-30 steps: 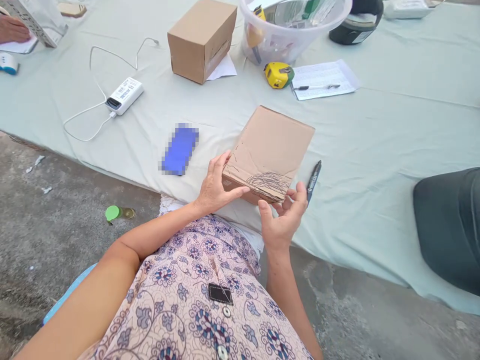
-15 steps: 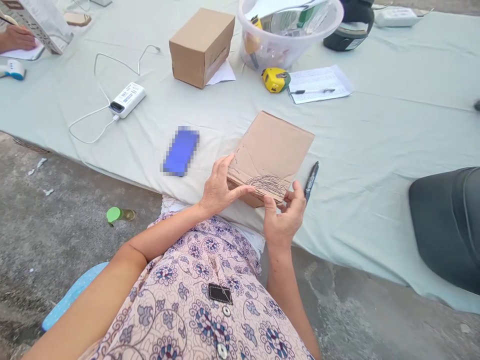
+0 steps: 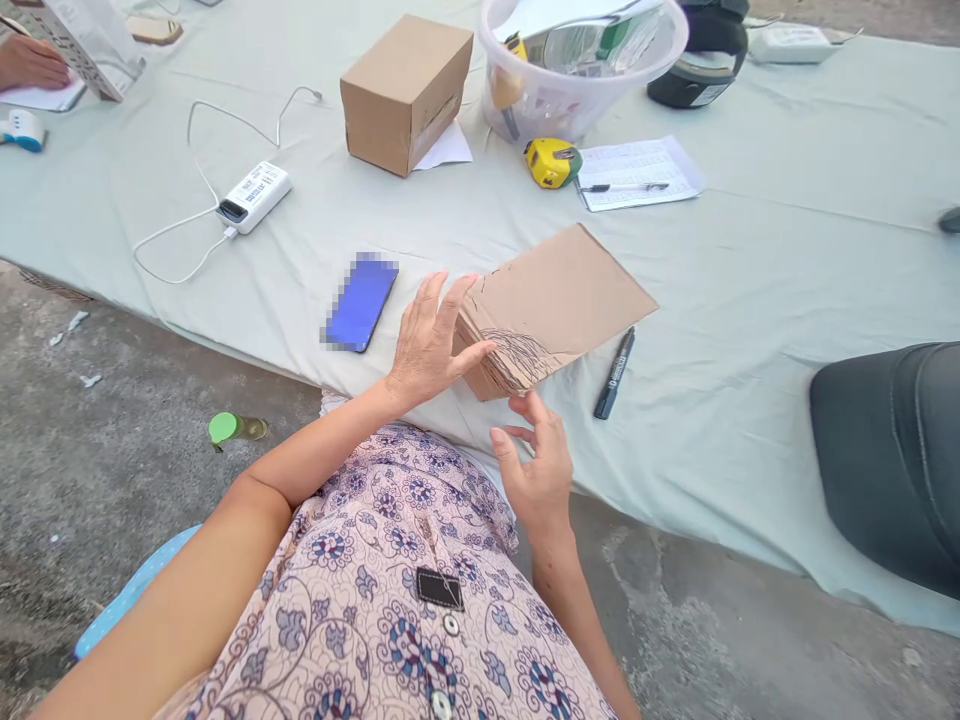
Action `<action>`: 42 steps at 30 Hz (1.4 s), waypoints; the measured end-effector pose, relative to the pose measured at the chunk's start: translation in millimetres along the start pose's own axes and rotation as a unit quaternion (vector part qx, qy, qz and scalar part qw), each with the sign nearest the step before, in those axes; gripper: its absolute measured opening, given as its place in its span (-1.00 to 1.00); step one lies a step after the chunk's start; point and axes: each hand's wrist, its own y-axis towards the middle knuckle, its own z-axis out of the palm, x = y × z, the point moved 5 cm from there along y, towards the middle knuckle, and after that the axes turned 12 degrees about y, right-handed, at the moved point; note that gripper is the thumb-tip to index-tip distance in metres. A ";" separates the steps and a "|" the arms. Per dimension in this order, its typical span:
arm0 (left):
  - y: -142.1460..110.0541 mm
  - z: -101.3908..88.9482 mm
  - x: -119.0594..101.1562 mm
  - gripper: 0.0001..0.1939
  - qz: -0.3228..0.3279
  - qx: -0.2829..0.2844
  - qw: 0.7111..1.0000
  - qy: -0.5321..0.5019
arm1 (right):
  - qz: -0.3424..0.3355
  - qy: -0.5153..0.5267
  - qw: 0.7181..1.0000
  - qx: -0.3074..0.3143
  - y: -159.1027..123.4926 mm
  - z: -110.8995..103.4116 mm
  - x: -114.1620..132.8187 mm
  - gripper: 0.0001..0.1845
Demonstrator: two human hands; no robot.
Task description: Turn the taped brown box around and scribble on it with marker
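Flat box (image 3: 562, 305): brown cardboard, lying with one broad face up on the cloth (image 3: 757, 270), set at an angle and close to the near edge. Its top face shows creases and dark scribbling toward the near end.

Handling: judged light and fairly stiff, though the thin card may dent under point pressure. The dry, flat faces offer little grip, so a hold on two opposite edges, away from the creased end, appears soundest.

Left hand (image 3: 431, 345): open, not clenched, with fingers spread and the thumb lying on the box's near end. It touches the box but shows no firm grasp.

Right hand (image 3: 534, 465): open and holding nothing, fingers loosely curved, just below the box's near edge. Contact with the box cannot be confirmed.

Marker (image 3: 613, 373): black, lying on the cloth just right of the box.

Phone (image 3: 360, 302): blue, blurred, lying just left of the left hand.

Further items: taller box (image 3: 405, 95), tape measure (image 3: 553, 163), paper (image 3: 637, 172), plastic tub (image 3: 577, 75), power bank (image 3: 255, 197) with white cable (image 3: 180, 235).

Co-worker's hand (image 3: 30, 62): at the far upper left, resting over a sheet.

Floor: bottle (image 3: 236, 428) with a green cap, lying on the concrete.
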 end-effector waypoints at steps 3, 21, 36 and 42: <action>5.1 -9.9 -8.8 -0.35 -0.007 -0.038 0.995 0.089 | -0.049 -0.002 0.993 0.105 -2.8 17.7 16.8 -0.53; -20.4 7.9 -20.7 -0.62 0.029 0.014 0.999 0.036 | 0.006 -0.099 0.990 -0.100 80.4 -42.3 -33.3 -0.09; -14.9 10.4 -11.0 -0.50 0.034 -0.009 0.996 0.084 | 0.008 -0.152 0.975 -0.162 46.1 -38.5 -12.3 -0.27; -23.6 10.1 4.8 -0.63 0.054 -0.024 0.998 0.009 | -0.032 -0.046 0.983 -0.174 29.3 -49.6 -25.6 -0.48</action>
